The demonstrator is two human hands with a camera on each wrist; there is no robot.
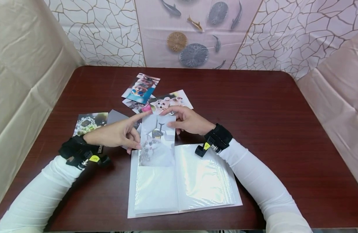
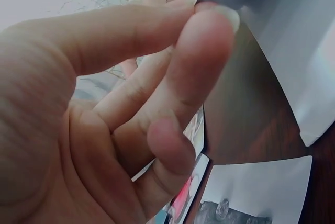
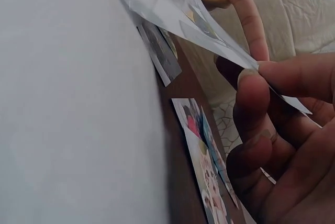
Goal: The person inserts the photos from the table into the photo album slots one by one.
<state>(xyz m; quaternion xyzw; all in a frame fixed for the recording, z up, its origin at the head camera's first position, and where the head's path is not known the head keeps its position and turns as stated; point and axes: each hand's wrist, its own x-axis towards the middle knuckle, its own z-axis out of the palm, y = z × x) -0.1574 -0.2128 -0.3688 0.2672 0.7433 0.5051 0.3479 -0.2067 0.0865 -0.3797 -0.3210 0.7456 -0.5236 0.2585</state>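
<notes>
A photo album (image 1: 155, 191) lies spread on the table, its pages made of clear plastic pockets. A photo (image 1: 158, 132) with a pale kitten in its lower part sits partly inside the left page's upper pocket, its top sticking out past the page. My right hand (image 1: 188, 121) pinches the photo's right edge between thumb and fingers near the top. With thumb and a finger my left hand (image 1: 116, 132) pinches the edge of the album page beside the photo, and its index finger stretches to the photo's top edge. In the right wrist view the clear pocket (image 3: 157, 4) bows around the photo.
Behind the album lie a blue-toned photo (image 1: 142, 89) and a kitten photo (image 1: 170, 102), overlapping others. A photo with a white wreath (image 1: 90, 121) and a grey card (image 1: 116, 116) lie by the left hand. The dark table (image 1: 269, 129) extends to the right.
</notes>
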